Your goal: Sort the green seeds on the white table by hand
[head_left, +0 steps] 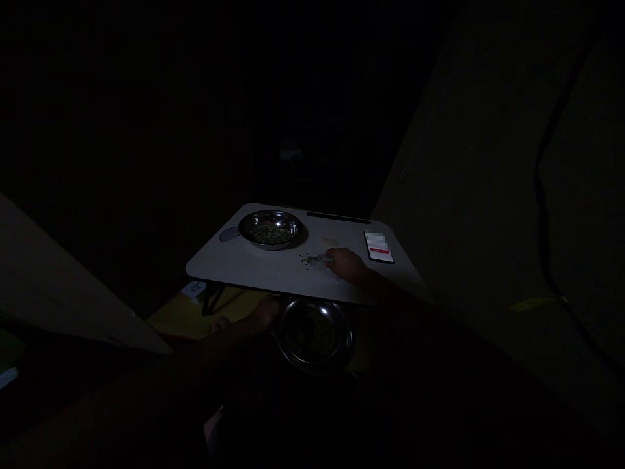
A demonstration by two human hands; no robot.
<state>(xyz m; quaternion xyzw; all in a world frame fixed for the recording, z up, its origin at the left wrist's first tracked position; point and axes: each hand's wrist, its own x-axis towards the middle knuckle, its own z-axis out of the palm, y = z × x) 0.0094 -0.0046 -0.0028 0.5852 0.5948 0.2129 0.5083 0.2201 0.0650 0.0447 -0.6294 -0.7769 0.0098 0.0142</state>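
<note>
Deep shadow fills the room around a small white table (234,267) in the head view. Upon it stands a metal bowl (273,247) holding small greenish seeds, with a phone (379,246), screen lit, lying at the right side. Between them the right hand (346,264), fingers bent, touches some crumpled clear plastic (319,258); whether it grips it I cannot tell. Dark seeds (303,258) lie scattered just beside the plastic. Below the table's near edge, the left hand (266,311) is at the left rim of a second bowl (345,339), also holding seeds; its grip is too dark to tell.
</note>
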